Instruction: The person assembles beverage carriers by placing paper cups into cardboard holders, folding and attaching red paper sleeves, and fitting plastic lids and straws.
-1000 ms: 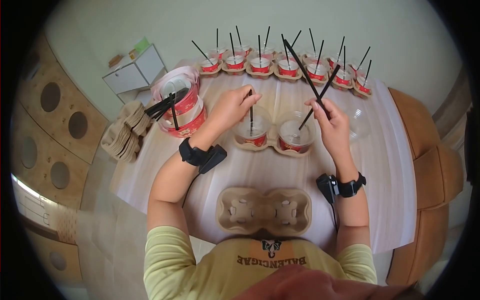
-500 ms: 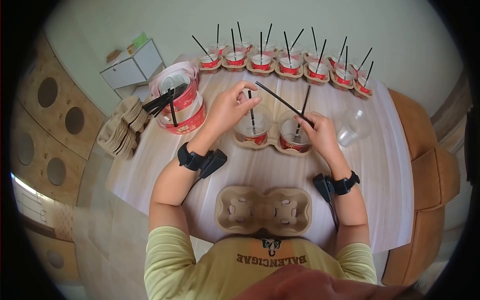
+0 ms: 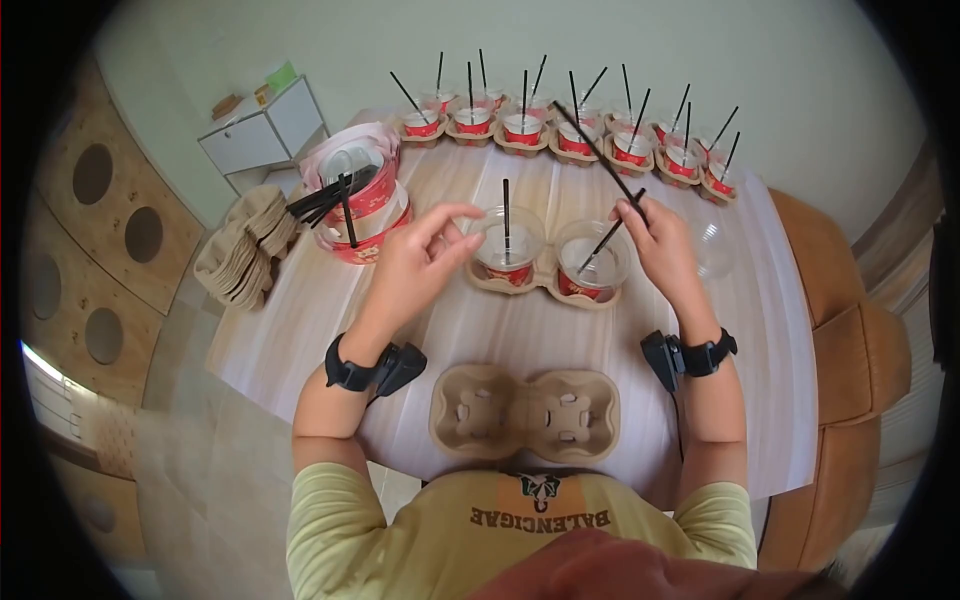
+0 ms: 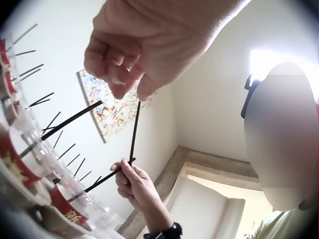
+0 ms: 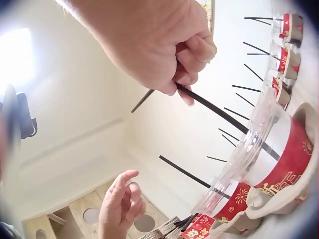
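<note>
Right hand [image 3: 664, 246] pinches two thin black straws [image 5: 217, 110]: one slants into the red-banded clear plastic cup [image 5: 298, 158] marked "新"; the other points forward-left. Left hand [image 3: 415, 268], fingers relaxed, is left of this cup.

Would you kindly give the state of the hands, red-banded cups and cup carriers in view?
Left hand: holding nothing.
Right hand: gripping two black straws, one reaching into the right middle cup.
Left middle cup: upright, straw inside.
Right middle cup: upright.
Their cup carrier: holding both.
Near cup carrier: holding none.
Back cups: upright in carriers, with straws.
Carrier stack: nested.
</note>
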{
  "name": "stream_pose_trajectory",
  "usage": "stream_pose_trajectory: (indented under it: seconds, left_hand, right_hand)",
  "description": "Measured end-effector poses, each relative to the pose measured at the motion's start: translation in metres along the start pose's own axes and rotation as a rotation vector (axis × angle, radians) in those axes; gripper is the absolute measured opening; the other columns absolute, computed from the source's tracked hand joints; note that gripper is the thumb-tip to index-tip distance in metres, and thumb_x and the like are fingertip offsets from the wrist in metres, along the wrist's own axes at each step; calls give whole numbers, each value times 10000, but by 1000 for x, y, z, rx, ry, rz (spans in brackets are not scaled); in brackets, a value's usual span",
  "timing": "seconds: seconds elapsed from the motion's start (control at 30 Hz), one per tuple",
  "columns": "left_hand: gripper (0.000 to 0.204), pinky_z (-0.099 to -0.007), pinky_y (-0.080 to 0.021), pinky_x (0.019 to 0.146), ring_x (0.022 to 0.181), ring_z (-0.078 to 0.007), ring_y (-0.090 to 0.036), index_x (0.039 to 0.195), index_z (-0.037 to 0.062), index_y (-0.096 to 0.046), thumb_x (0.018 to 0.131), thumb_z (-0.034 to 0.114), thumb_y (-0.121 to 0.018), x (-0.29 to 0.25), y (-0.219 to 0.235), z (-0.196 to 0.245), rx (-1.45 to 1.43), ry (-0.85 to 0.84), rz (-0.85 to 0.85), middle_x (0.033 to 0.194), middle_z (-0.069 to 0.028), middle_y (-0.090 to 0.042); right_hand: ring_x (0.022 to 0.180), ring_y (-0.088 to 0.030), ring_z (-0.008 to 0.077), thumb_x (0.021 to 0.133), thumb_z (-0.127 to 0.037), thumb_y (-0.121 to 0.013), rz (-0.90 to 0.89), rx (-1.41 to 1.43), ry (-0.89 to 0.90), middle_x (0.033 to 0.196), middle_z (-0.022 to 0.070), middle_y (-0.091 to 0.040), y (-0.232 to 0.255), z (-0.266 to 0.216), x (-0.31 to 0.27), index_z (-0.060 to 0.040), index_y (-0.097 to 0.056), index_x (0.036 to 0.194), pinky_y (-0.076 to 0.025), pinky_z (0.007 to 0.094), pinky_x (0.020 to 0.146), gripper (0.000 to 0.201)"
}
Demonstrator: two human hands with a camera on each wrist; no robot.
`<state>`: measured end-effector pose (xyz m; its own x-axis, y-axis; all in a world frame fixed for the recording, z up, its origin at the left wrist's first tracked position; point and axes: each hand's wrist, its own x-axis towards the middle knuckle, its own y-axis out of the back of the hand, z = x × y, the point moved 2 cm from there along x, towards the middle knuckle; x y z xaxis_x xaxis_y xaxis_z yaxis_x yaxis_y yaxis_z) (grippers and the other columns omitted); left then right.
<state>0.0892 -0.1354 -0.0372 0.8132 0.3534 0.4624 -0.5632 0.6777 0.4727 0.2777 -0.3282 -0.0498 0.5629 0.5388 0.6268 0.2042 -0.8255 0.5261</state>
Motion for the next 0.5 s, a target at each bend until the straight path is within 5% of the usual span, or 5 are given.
stream_pose_trajectory:
  seconds: [0.07, 0.3, 0.37, 0.5]
  left_hand:
    - [168, -162, -276, 375, 425, 0, -380, 983, 57, -569, 822, 101, -554, -9, 2, 2, -47, 53, -55, 594, 39, -479]
    - [132, -161, -281, 380, 422, -2, -382, 941, 56, -591, 834, 119, -546, -31, 13, 3, -93, 78, -69, 562, 46, -474]
    - [168, -161, -281, 385, 432, -2, -389, 980, 51, -575, 817, 72, -537, -35, 15, 1, -133, 133, -107, 601, 34, -492]
    - [240, -162, -307, 391, 448, -11, -415, 1024, 37, -548, 788, 11, -516, -42, 16, 3, -315, 173, -141, 645, 12, -502]
  right_hand:
    - [571, -523, 304, 839, -260, -514, -142, -92, -80, 637, 156, -546, -7, -2, 4, -22, -586, 753, -393, 354, 528, 264]
    - [556, -521, 313, 829, -257, -533, -94, 37, -36, 602, 165, -534, -15, 2, -8, -12, -588, 769, -392, 352, 514, 259]
    - [566, -529, 312, 820, -257, -551, -167, -251, -207, 604, 174, -534, 5, -23, -12, -3, -586, 791, -396, 344, 516, 257]
    - [583, -534, 323, 807, -242, -565, -159, -268, -138, 625, 180, -539, 18, -44, -29, 2, -582, 805, -402, 356, 525, 245]
